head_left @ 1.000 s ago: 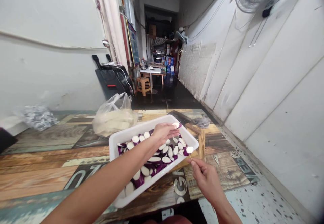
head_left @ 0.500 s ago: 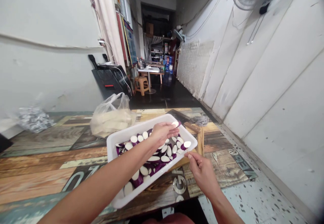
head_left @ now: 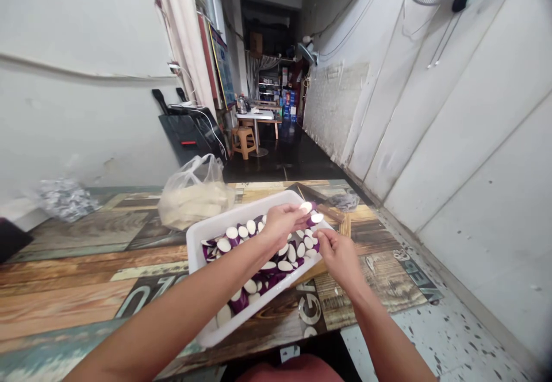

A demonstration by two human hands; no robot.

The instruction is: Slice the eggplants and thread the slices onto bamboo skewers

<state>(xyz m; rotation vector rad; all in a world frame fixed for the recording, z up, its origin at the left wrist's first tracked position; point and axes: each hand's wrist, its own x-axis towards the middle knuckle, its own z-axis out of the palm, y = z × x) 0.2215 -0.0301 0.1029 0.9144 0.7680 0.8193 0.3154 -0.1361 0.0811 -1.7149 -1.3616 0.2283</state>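
Note:
A white plastic tub [head_left: 241, 325] holds many cut pieces of purple eggplant [head_left: 285, 266] with pale faces. Above its far right part, my left hand [head_left: 282, 224] is closed on one eggplant piece [head_left: 306, 207], gripped at the fingertips. My right hand [head_left: 338, 252] pinches a thin skewer by the tub's right rim. Another eggplant piece [head_left: 317, 219] sits just beyond those fingers, apparently on the skewer's tip, close to the left hand's piece. Most of the skewer is hidden by the hand.
A clear bag of pale pieces [head_left: 194, 202] stands behind the tub's left side. Bamboo skewers [head_left: 345, 226] and a wooden handle [head_left: 331, 214] lie right of the tub. Crumpled grey plastic [head_left: 345, 201] is beyond. Silvery wrapped items [head_left: 66, 199] sit far left.
My right hand has moved up and forward, bringing the skewer's eggplant piece near the one in my left hand. My left hand has shifted slightly right, still holding its piece.

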